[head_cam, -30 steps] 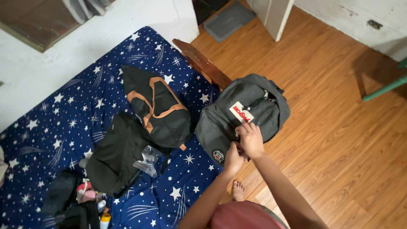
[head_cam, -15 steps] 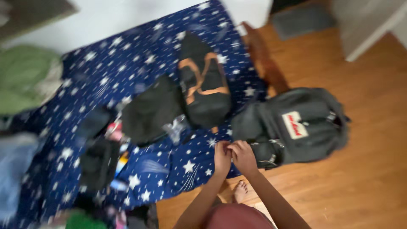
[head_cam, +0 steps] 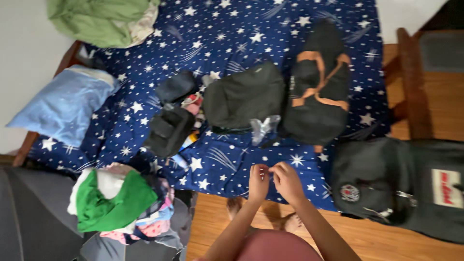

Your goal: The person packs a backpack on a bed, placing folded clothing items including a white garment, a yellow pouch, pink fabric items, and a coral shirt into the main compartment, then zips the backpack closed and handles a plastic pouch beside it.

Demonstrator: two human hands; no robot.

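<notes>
Our hands have left the grey backpack (head_cam: 401,186); left hand (head_cam: 258,182) and right hand (head_cam: 287,181) fingers meet, pinching something too small to tell, over the starry bed (head_cam: 227,159).

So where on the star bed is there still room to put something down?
Bare star sheet shows along the top, between the green cloth and the black-and-orange bag. Another free patch lies between the blue pillow and the small black pouch. The middle is crowded with bags, and the near corner holds a clothes pile.
</notes>
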